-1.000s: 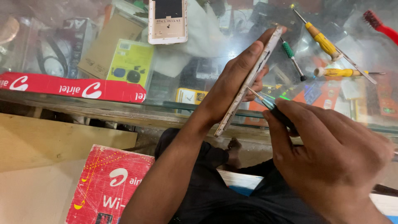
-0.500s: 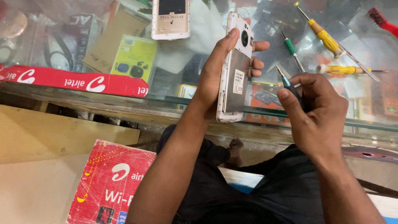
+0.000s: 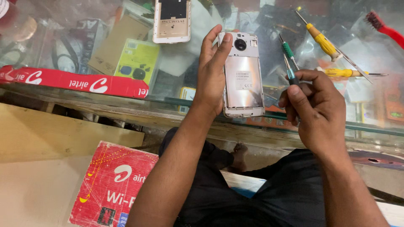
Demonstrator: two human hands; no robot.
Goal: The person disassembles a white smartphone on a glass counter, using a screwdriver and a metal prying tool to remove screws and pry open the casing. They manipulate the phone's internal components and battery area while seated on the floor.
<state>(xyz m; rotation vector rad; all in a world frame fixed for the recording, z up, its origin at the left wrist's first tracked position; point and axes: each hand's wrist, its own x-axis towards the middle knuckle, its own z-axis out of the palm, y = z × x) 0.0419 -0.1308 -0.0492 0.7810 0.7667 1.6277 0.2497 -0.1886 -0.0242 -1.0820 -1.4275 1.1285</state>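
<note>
Two hands, one opened phone

Two hands work above the glass desk (image 3: 126, 105). The left hand (image 3: 210, 80) holds the phone (image 3: 243, 75) upright with its back cover off; its fingers (image 3: 219, 50) wrap the left edge, pinching the frame, while the bare metal back faces the camera. The right hand (image 3: 313, 109) has its fingers closed around a small teal-handled screwdriver (image 3: 291, 73), tip up, just beside the phone's right edge.

To drive a screw well here, the phone probably wants a firmer brace, and the tip should sit square in the screw head before any turn.

The phone's inner plate is smooth, silvery and rectangular, with a round dark camera lens near the top. On the desk lie two yellow-handled screwdrivers (image 3: 322, 40), a green-handled one (image 3: 287, 48), and a removed pale back cover (image 3: 171, 21).
</note>
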